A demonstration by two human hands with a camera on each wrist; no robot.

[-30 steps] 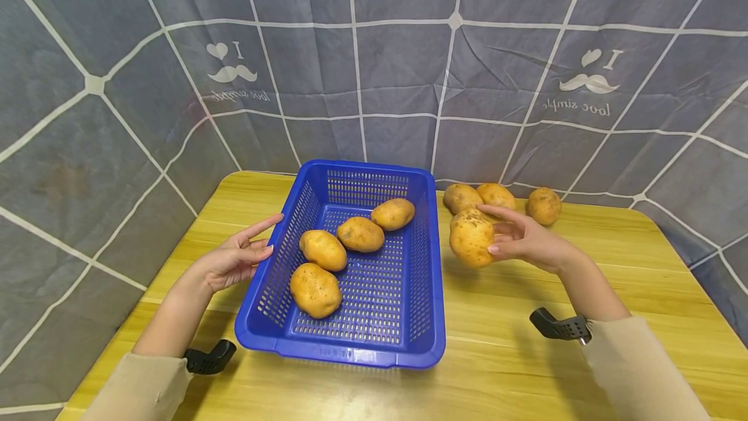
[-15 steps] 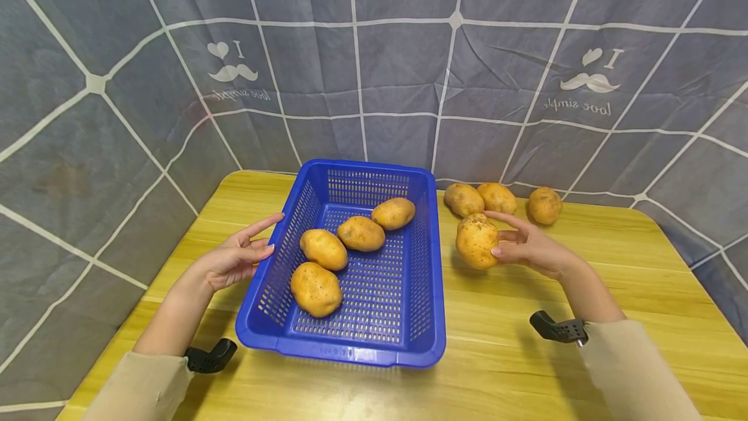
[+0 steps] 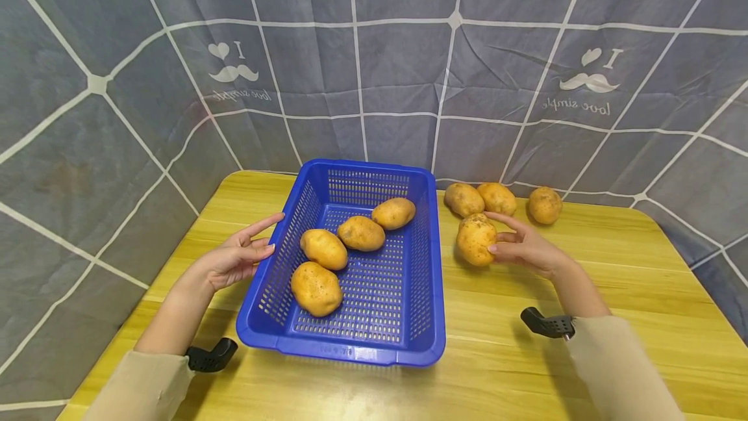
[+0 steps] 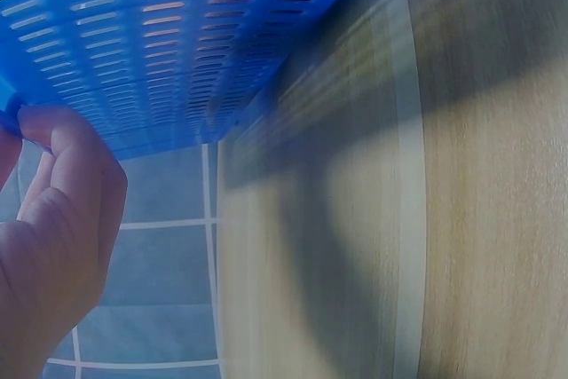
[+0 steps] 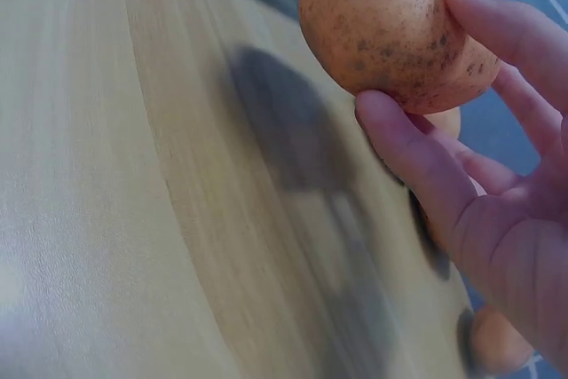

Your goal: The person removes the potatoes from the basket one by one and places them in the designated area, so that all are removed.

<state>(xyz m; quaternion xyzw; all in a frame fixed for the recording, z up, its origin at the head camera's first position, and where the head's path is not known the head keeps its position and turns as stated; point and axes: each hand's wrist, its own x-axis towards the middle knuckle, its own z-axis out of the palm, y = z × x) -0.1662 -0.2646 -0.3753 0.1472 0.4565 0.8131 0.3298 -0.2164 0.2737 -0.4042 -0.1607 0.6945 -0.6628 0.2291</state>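
With our right hand point(image 3: 526, 249) pinching the potato point(image 3: 476, 239) just right of the blue basket point(image 3: 350, 349) and our left hand point(image 3: 236, 258) resting spread against its left wall, we judge that thumb-and-fingertip hold could let it slip onto the bench point(image 3: 526, 369).

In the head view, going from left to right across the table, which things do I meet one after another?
Left hand → blue basket holding four potatoes → potato gripped by the right hand → right hand → lone potato at the far right.
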